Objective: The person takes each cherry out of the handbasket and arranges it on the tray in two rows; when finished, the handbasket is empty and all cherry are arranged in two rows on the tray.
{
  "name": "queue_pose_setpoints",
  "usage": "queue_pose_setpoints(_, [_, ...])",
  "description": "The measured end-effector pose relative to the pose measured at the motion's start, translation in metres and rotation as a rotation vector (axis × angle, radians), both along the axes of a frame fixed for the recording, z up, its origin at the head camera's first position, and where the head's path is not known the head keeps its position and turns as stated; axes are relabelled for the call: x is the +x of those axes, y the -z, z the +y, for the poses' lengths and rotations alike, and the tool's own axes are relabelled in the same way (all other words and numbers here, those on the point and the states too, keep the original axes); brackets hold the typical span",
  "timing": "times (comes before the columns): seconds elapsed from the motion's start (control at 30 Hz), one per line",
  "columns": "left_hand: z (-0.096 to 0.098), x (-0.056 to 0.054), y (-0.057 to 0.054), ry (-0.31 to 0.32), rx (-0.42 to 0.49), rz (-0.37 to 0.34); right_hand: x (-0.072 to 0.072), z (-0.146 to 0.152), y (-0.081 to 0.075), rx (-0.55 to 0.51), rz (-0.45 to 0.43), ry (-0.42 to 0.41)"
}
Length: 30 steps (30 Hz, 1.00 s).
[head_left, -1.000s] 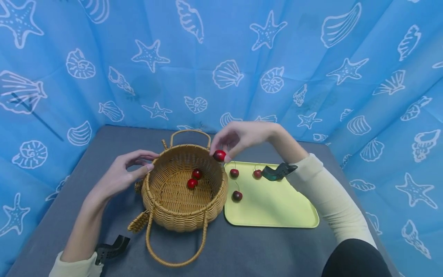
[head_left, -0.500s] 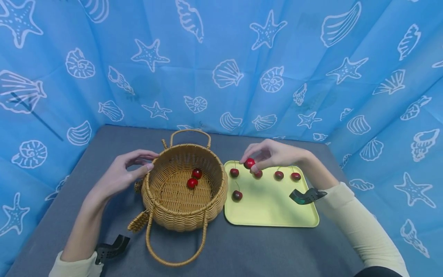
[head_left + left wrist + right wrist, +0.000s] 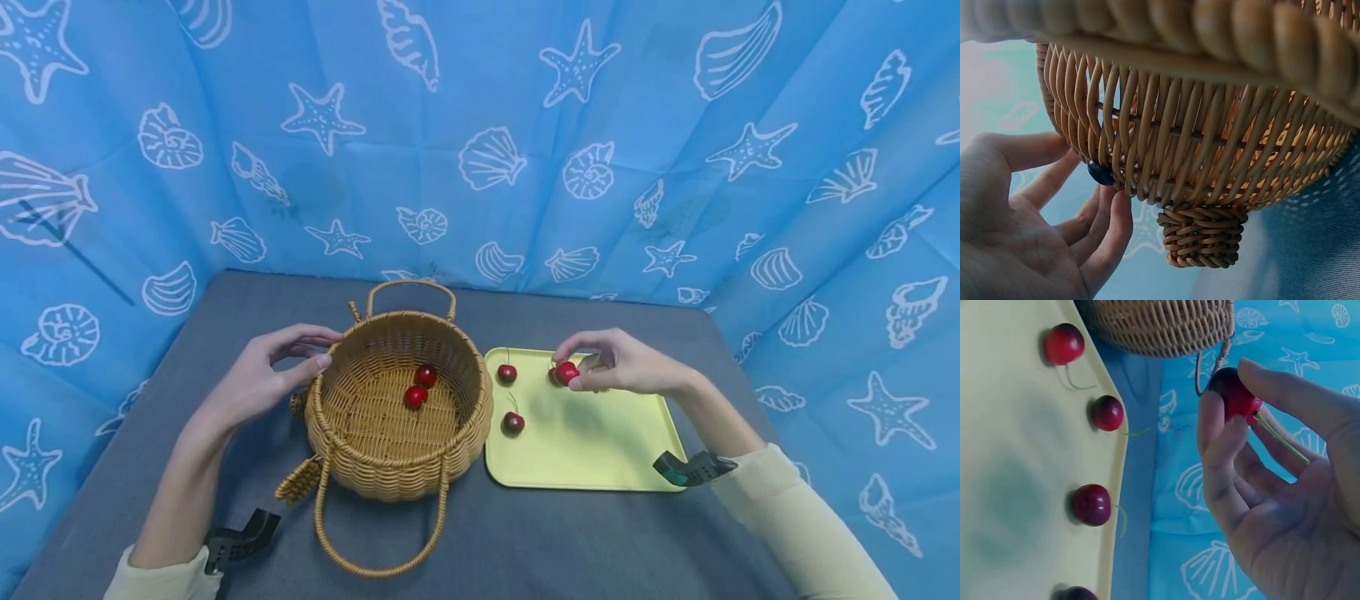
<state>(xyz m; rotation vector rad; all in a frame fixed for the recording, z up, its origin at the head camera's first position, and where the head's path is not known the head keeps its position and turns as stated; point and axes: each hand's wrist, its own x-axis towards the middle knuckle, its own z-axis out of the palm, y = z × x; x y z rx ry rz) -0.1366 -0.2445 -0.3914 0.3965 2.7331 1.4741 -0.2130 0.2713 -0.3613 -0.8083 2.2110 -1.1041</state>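
My right hand pinches a red cherry between thumb and fingertips, its green stem pointing back toward the palm. It is over the back part of the yellow tray. Several other cherries lie on the tray, among them one at back left and one in front of it; the hand hides some. My left hand touches the outside left of the round wicker basket with thumb and fingertips spread along its wall. Two red cherries lie on the basket's floor.
The basket's near handle lies folded out toward the front; the far handle leans back. A woven flap-like piece sticks out at its front left. A blue shell-patterned curtain stands behind the grey table.
My right hand has moved right, carrying the cherry from the basket's right rim to over the tray's back part. The left hand, basket and two cherries inside stay put.
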Motion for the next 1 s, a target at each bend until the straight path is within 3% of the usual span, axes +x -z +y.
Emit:
queue_pose_setpoints(0.3, [0.000, 0.000, 0.000, 0.000, 0.000, -0.002, 0.015, 0.009, 0.007, 0.020, -0.003, 0.074])
queue_pose_setpoints(0.6, [0.000, 0.000, 0.000, -0.001, 0.001, -0.004, 0.021, 0.009, 0.023, -0.019, -0.168, 0.162])
queue_pose_setpoints(0.8, [0.000, 0.000, 0.001, 0.000, 0.005, 0.002, 0.023, 0.005, 0.025, -0.024, -0.145, 0.233])
queue_pose_setpoints(1.0, [-0.001, 0.000, 0.000, -0.002, 0.004, -0.005, 0.023, 0.006, 0.028, -0.110, -0.152, 0.279])
